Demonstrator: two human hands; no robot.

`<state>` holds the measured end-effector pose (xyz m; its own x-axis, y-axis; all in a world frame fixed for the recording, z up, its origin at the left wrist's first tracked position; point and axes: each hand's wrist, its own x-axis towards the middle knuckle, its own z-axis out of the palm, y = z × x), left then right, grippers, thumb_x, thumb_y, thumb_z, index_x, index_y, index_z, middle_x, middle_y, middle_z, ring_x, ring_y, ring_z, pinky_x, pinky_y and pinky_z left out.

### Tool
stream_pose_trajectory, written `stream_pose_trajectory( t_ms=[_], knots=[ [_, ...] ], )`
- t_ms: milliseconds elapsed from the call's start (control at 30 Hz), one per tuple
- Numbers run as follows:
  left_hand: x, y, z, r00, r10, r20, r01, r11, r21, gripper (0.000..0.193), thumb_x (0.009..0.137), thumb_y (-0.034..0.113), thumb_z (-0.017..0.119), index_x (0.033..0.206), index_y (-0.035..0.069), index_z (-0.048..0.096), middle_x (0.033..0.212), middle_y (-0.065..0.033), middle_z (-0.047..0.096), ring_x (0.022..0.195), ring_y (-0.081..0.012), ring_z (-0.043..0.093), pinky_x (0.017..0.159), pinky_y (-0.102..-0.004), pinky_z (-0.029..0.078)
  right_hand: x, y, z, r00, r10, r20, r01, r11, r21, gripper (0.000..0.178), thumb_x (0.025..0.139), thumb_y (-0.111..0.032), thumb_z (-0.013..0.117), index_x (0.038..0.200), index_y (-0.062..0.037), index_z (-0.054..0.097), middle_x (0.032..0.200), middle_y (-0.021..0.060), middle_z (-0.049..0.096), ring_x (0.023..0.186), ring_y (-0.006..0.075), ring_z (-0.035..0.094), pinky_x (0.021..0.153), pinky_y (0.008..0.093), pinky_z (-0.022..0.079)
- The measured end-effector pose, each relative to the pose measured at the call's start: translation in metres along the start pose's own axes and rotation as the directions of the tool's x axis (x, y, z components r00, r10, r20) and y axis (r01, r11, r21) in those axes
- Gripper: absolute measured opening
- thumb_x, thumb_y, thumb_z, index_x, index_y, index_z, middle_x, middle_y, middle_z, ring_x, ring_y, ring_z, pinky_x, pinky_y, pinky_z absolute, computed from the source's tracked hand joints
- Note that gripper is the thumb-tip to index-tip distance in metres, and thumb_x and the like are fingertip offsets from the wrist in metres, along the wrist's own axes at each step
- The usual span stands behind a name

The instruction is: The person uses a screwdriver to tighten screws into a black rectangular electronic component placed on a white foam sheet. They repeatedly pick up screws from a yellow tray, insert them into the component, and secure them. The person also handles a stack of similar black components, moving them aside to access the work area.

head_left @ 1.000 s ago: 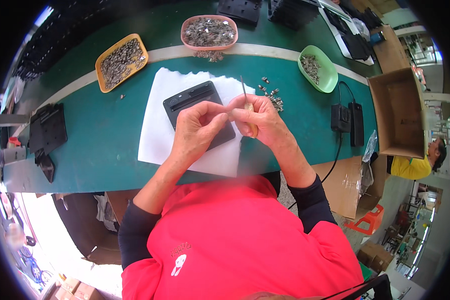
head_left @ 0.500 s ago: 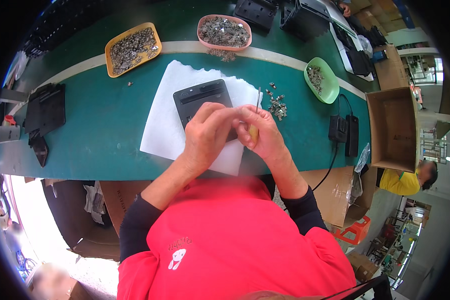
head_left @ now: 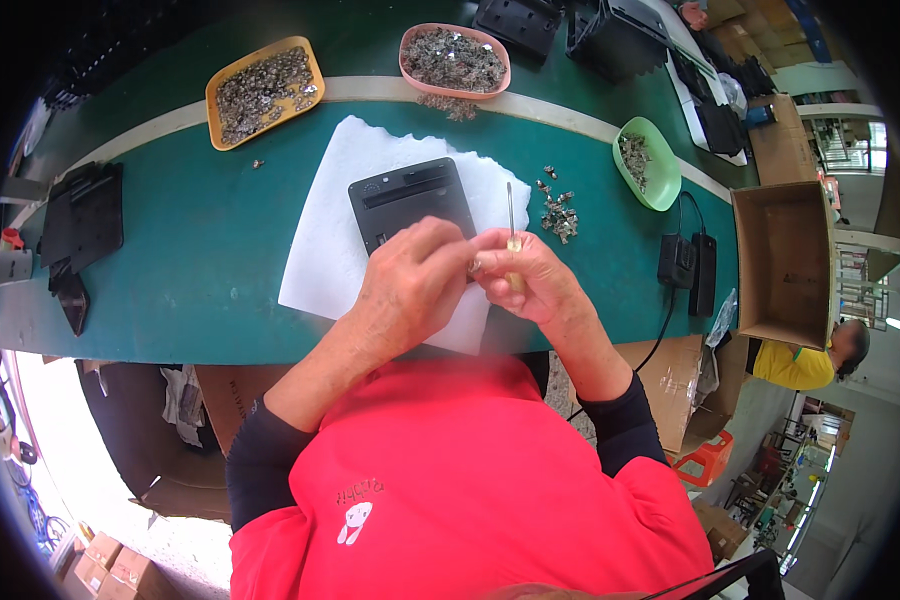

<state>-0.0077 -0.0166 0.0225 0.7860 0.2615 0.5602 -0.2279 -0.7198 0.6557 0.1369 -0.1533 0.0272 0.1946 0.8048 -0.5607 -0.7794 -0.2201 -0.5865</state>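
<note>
My right hand (head_left: 538, 278) is closed round a small screwdriver (head_left: 513, 240) with a yellowish handle, its thin shaft pointing away from me. My left hand (head_left: 410, 280) meets it, thumb and fingers pinched together. A tiny metallic piece (head_left: 474, 266) shows where the fingertips of both hands come together; its shape is too small to read. Beneath the hands lies a flat black plastic housing (head_left: 410, 190) with a long slot near its far edge, its near part hidden. It rests on a white foam sheet (head_left: 315, 240). Loose small metal parts (head_left: 560, 219) lie right of the sheet.
Along the back stand a yellow tray (head_left: 317, 88), a pink tray (head_left: 406, 62) and a green tray (head_left: 669, 178), all holding small metal parts. Black panels (head_left: 85, 215) lie at left. A black adapter (head_left: 675, 258) with cable and an open carton (head_left: 785, 265) are at right.
Both hands have come slightly nearer to me and stay together. The screwdriver now stands more upright in view, and a small metallic piece shows at the fingertips.
</note>
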Motion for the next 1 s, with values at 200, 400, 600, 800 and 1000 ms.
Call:
stream_pose_trajectory(
  t_ms=[200,400,600,800,1000],
  knots=[
    [0.016,-0.024,-0.007,0.982,-0.186,-0.025,0.18,0.895,0.409,0.053,0.074,0.015,0.077,0.121,0.001,0.057,0.119,-0.0189,0.054,0.115,-0.0366,0.05,0.098,-0.0457,0.039,0.024,-0.028,0.017,0.889,-0.436,-0.139,0.323,0.813,-0.484,0.014,0.083,-0.006,0.071,0.095,0.0026,0.07,0.069,0.006,0.066,0.048,0.0056,0.055,0.038,0.0173,0.037],
    [0.012,-0.039,-0.003,0.953,-0.302,0.016,0.26,0.844,0.47,0.065,0.07,0.027,0.083,0.125,0.002,0.059,0.117,-0.0183,0.054,0.113,-0.0346,0.049,0.096,-0.0457,0.037,0.049,-0.052,0.028,0.824,-0.564,-0.058,0.216,0.406,-0.888,0.017,0.081,-0.011,0.068,0.092,0.0019,0.072,0.07,0.006,0.068,0.059,0.0097,0.063,0.053,0.023,0.047],
    [0.015,-0.037,-0.003,0.941,-0.338,0.016,0.301,0.857,0.419,0.065,0.068,0.028,0.084,0.124,0.003,0.06,0.117,-0.0174,0.054,0.109,-0.0333,0.049,0.09,-0.0446,0.039,0.067,-0.058,0.02,0.844,-0.537,0.019,0.121,0.154,-0.981,0.014,0.079,-0.009,0.068,0.087,0.0021,0.072,0.068,0.0063,0.068,0.061,0.0111,0.065,0.059,0.0253,0.052],
    [0.014,-0.038,-0.004,0.939,-0.344,0.008,0.315,0.867,0.387,0.065,0.068,0.026,0.084,0.124,0.002,0.06,0.117,-0.0164,0.053,0.109,-0.0327,0.049,0.09,-0.0446,0.038,0.071,-0.065,0.03,0.843,-0.521,0.13,0.09,-0.1,-0.991,0.012,0.076,-0.006,0.068,0.084,0.0023,0.071,0.063,0.0062,0.066,0.057,0.0105,0.063,0.056,0.0251,0.05],
    [0.014,-0.039,-0.002,0.938,-0.346,-0.004,0.325,0.875,0.359,0.065,0.068,0.026,0.084,0.124,0.001,0.06,0.117,-0.0165,0.052,0.11,-0.0329,0.049,0.091,-0.0451,0.037,0.072,-0.063,0.038,0.813,-0.558,0.169,0.041,-0.235,-0.971,0.015,0.073,-0.008,0.066,0.083,0.0012,0.071,0.063,0.01,0.065,0.057,0.0156,0.063,0.057,0.0291,0.05]
  ],
)
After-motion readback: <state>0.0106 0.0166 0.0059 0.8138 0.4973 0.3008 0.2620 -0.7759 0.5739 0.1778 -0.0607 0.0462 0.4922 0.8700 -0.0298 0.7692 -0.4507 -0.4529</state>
